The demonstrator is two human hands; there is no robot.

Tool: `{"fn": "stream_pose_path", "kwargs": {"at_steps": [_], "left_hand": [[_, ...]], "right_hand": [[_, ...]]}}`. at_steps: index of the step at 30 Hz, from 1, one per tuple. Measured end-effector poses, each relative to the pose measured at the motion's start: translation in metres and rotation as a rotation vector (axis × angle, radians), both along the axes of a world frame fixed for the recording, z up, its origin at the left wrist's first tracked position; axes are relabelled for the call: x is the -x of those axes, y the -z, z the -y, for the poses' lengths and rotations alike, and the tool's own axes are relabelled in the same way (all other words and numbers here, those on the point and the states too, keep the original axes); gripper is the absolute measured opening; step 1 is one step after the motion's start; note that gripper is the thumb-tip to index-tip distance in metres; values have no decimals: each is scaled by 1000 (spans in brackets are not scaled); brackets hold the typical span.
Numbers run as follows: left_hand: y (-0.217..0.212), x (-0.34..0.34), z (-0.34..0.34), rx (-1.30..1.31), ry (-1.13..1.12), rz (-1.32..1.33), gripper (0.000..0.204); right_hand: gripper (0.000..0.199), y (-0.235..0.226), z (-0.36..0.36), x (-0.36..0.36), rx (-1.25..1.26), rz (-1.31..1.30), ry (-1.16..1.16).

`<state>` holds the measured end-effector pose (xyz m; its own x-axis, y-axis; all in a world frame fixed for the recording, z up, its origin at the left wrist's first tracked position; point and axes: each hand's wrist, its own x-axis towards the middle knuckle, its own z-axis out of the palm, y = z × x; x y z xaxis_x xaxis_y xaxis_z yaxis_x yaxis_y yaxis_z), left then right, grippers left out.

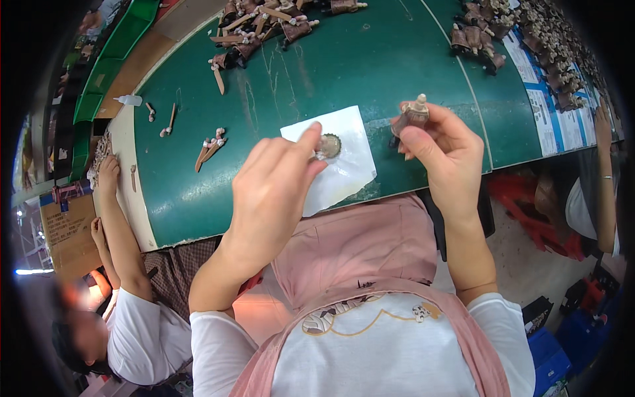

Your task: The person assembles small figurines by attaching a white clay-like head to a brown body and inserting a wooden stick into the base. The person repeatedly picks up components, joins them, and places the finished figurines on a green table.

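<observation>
My left hand (274,188) hovers over a white sheet of paper (344,165) on the green table (331,66). Its fingertips pinch a small pale piece just beside a metal bottle cap (329,145) lying on the paper. My right hand (444,151) is raised to the right of the paper and grips a small brown figurine part (413,118) with a pale knob on top. The two hands are apart, roughly a hand's width from each other.
Heaps of brown figurine parts lie at the table's far edge (264,30) and far right (529,40). Loose small pieces (210,149) and a white squeeze bottle (129,100) sit at the left. One person sits at my left (126,264), another at my right (595,198).
</observation>
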<state>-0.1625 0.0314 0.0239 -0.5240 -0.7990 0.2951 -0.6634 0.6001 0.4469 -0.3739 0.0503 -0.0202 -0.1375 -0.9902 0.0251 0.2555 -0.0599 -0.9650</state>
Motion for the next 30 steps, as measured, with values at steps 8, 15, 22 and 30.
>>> {"fn": "stream_pose_path", "kwargs": {"at_steps": [8, 15, 22, 30], "left_hand": [[-8, 1, -19, -81, -132, -514, 43], [-12, -1, -25, -91, -147, -530, 38], [-6, -10, -21, -79, -15, -557, 40], [-7, -23, -22, 4, 90, -450, 56]], "right_hand": [[20, -35, 0, -26, -156, 166, -304], [22, -38, -2, -51, -107, 281, -291], [17, -38, -7, -54, -159, 215, -309], [20, -30, -24, -52, 104, 14, -217]]}}
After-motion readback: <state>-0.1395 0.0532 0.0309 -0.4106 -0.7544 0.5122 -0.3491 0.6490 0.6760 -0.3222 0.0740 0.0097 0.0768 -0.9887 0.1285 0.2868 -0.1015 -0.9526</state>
